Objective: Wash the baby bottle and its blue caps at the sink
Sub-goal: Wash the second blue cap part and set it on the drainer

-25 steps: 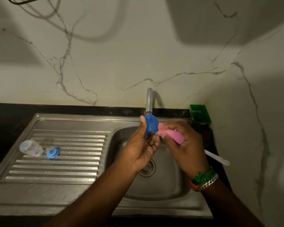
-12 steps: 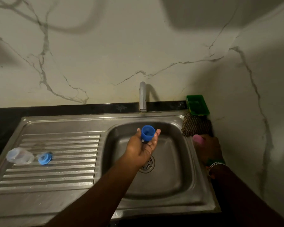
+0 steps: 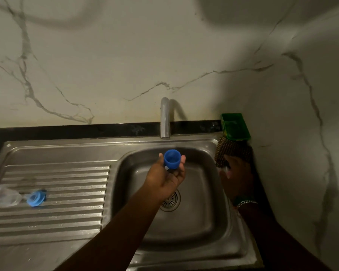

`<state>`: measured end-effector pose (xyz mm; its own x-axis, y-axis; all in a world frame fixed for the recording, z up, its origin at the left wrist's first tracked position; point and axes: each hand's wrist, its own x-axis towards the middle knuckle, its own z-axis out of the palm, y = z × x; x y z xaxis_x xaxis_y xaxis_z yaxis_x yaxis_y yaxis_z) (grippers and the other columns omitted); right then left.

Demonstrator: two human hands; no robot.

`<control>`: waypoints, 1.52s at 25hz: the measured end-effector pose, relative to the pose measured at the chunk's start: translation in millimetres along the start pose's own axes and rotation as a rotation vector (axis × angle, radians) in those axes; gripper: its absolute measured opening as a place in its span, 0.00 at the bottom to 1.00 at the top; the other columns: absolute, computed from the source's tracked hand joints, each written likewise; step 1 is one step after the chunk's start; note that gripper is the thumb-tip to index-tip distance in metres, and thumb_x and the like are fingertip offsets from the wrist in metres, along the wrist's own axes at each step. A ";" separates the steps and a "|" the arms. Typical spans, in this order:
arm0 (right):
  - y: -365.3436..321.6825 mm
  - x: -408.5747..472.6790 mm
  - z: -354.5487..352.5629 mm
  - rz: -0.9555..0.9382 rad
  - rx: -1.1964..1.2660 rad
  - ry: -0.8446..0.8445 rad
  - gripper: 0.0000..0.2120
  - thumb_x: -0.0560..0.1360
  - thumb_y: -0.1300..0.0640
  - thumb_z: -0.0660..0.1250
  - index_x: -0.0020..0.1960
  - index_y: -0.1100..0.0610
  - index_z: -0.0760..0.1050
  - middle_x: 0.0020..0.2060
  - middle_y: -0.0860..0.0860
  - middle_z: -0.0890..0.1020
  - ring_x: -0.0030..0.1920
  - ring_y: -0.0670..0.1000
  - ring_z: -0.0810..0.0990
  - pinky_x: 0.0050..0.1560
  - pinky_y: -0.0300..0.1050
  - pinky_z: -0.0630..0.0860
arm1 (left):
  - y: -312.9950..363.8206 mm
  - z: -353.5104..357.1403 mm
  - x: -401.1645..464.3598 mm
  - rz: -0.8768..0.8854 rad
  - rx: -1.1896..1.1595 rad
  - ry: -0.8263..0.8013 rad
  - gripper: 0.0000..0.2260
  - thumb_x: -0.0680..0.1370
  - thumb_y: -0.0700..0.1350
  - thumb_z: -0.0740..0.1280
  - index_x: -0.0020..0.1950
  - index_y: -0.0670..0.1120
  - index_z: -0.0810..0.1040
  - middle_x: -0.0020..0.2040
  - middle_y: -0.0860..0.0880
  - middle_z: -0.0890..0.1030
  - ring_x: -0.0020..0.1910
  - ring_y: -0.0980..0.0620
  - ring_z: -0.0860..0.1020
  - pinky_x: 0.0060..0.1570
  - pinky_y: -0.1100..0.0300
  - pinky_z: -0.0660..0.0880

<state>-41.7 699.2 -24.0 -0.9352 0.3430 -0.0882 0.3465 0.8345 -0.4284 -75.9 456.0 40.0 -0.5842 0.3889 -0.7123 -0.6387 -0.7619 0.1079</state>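
Blue cap (image 3: 171,159) in left hand (image 3: 165,178) above steel sink (image 3: 184,231), marble wall (image 3: 125,65) behind.

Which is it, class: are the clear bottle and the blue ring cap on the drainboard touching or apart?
Cannot tell. In the head view the bottle and ring cap lie side by side, motion-blurred where they meet.

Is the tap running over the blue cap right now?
Off, as far as visible: no stream falls from the steel tap spout above the round blue plastic cap held in the left hand.
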 end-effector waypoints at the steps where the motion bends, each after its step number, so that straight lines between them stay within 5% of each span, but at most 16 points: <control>1: -19.6 8.5 2.0 -0.089 0.107 -0.061 0.27 0.78 0.48 0.61 0.74 0.57 0.70 0.72 0.58 0.72 0.71 0.62 0.69 0.71 0.55 0.65 | 3.0 0.4 1.7 0.006 -0.007 -0.006 0.25 0.83 0.55 0.64 0.72 0.40 0.72 0.53 0.35 0.84 0.42 0.45 0.85 0.40 0.57 0.83; 6: -129.3 57.8 22.3 -0.244 0.339 -0.444 0.26 0.85 0.57 0.56 0.81 0.47 0.54 0.82 0.51 0.52 0.81 0.53 0.52 0.80 0.55 0.56 | 21.8 3.5 5.5 0.063 -0.012 -0.023 0.25 0.83 0.57 0.64 0.71 0.39 0.74 0.52 0.36 0.83 0.45 0.47 0.84 0.41 0.59 0.81; 9: -161.2 73.5 32.0 -0.287 0.280 -0.602 0.27 0.84 0.50 0.57 0.81 0.49 0.53 0.82 0.54 0.50 0.82 0.55 0.47 0.80 0.58 0.52 | 30.1 4.5 8.8 0.076 -0.032 -0.051 0.26 0.83 0.57 0.63 0.70 0.38 0.74 0.52 0.36 0.83 0.45 0.46 0.84 0.40 0.59 0.83; 13: -163.2 75.2 28.9 -0.254 0.155 -0.566 0.30 0.83 0.47 0.61 0.81 0.48 0.54 0.82 0.51 0.51 0.82 0.55 0.47 0.80 0.59 0.54 | 33.0 3.1 14.3 0.069 -0.035 -0.071 0.25 0.83 0.57 0.63 0.68 0.37 0.76 0.52 0.36 0.84 0.44 0.46 0.85 0.41 0.58 0.83; 15: -160.3 69.1 22.5 -0.237 0.314 -0.466 0.28 0.84 0.56 0.60 0.81 0.49 0.56 0.81 0.51 0.55 0.81 0.53 0.53 0.80 0.54 0.56 | 32.9 0.0 19.3 0.065 -0.033 -0.072 0.25 0.83 0.57 0.63 0.68 0.37 0.76 0.51 0.36 0.84 0.43 0.46 0.85 0.42 0.58 0.83; 18: -146.2 62.3 6.0 -0.210 0.460 -0.214 0.32 0.79 0.71 0.60 0.79 0.49 0.62 0.68 0.51 0.75 0.68 0.49 0.74 0.76 0.56 0.65 | 34.0 1.5 28.4 0.071 -0.031 -0.065 0.24 0.83 0.56 0.63 0.69 0.38 0.76 0.51 0.35 0.84 0.44 0.46 0.85 0.43 0.58 0.84; 20: -141.9 65.4 -1.0 -0.223 0.439 -0.183 0.33 0.77 0.73 0.59 0.78 0.50 0.64 0.65 0.52 0.77 0.65 0.48 0.75 0.75 0.56 0.66 | 31.7 1.8 32.2 0.070 -0.020 -0.055 0.24 0.83 0.56 0.63 0.69 0.38 0.76 0.51 0.35 0.84 0.44 0.46 0.85 0.43 0.58 0.83; 22: -151.0 72.8 0.6 -0.179 0.371 -0.305 0.35 0.78 0.71 0.60 0.80 0.47 0.59 0.78 0.55 0.63 0.78 0.54 0.60 0.79 0.54 0.58 | 30.4 2.3 32.7 0.065 -0.009 -0.050 0.25 0.83 0.57 0.64 0.69 0.38 0.75 0.51 0.36 0.84 0.44 0.47 0.85 0.42 0.58 0.83; 24: -166.4 80.0 9.4 -0.190 0.266 -0.521 0.34 0.80 0.64 0.63 0.81 0.47 0.53 0.81 0.54 0.53 0.81 0.56 0.45 0.80 0.56 0.51 | 31.2 2.5 33.1 0.065 -0.014 -0.048 0.26 0.83 0.57 0.64 0.69 0.37 0.75 0.51 0.35 0.84 0.44 0.46 0.85 0.43 0.58 0.83; 26: -173.1 81.7 21.5 -0.247 0.222 -0.612 0.31 0.81 0.58 0.65 0.81 0.49 0.56 0.81 0.54 0.53 0.81 0.58 0.44 0.80 0.58 0.52 | 33.9 1.0 34.3 0.076 -0.036 -0.036 0.26 0.83 0.57 0.63 0.68 0.36 0.76 0.52 0.35 0.84 0.44 0.46 0.85 0.43 0.58 0.83; 30: -168.0 81.2 24.6 -0.187 0.351 -0.455 0.28 0.82 0.64 0.61 0.79 0.49 0.61 0.80 0.54 0.61 0.81 0.56 0.54 0.79 0.56 0.57 | 34.7 -6.4 35.3 0.077 -0.032 -0.024 0.24 0.83 0.57 0.63 0.68 0.38 0.75 0.50 0.35 0.84 0.43 0.46 0.85 0.42 0.58 0.83; 33: -155.5 63.0 12.7 -0.344 0.436 -0.184 0.23 0.77 0.71 0.59 0.69 0.55 0.76 0.67 0.55 0.78 0.70 0.55 0.74 0.70 0.52 0.72 | 34.7 -5.7 40.1 0.062 -0.019 -0.002 0.24 0.83 0.56 0.63 0.69 0.39 0.76 0.51 0.34 0.84 0.46 0.45 0.85 0.45 0.57 0.83; 36: -144.9 34.5 -0.5 -0.682 0.200 -0.065 0.14 0.75 0.61 0.63 0.54 0.53 0.84 0.53 0.50 0.84 0.60 0.53 0.77 0.58 0.54 0.76 | 30.1 -5.6 42.0 0.106 0.051 0.025 0.23 0.83 0.55 0.63 0.69 0.39 0.75 0.61 0.33 0.82 0.59 0.40 0.82 0.64 0.51 0.78; 38: -144.3 23.5 -7.1 -0.798 -0.008 0.026 0.14 0.74 0.54 0.61 0.52 0.50 0.84 0.52 0.46 0.85 0.60 0.54 0.77 0.55 0.53 0.73 | 27.0 -7.2 40.3 0.142 0.091 0.044 0.22 0.83 0.55 0.63 0.69 0.40 0.76 0.62 0.34 0.81 0.62 0.39 0.81 0.64 0.47 0.78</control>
<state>-113.1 589.8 42.2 -0.8993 -0.3492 0.2633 -0.4260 0.8356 -0.3469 -113.1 447.3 9.2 -0.6504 0.2561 -0.7151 -0.5954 -0.7565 0.2706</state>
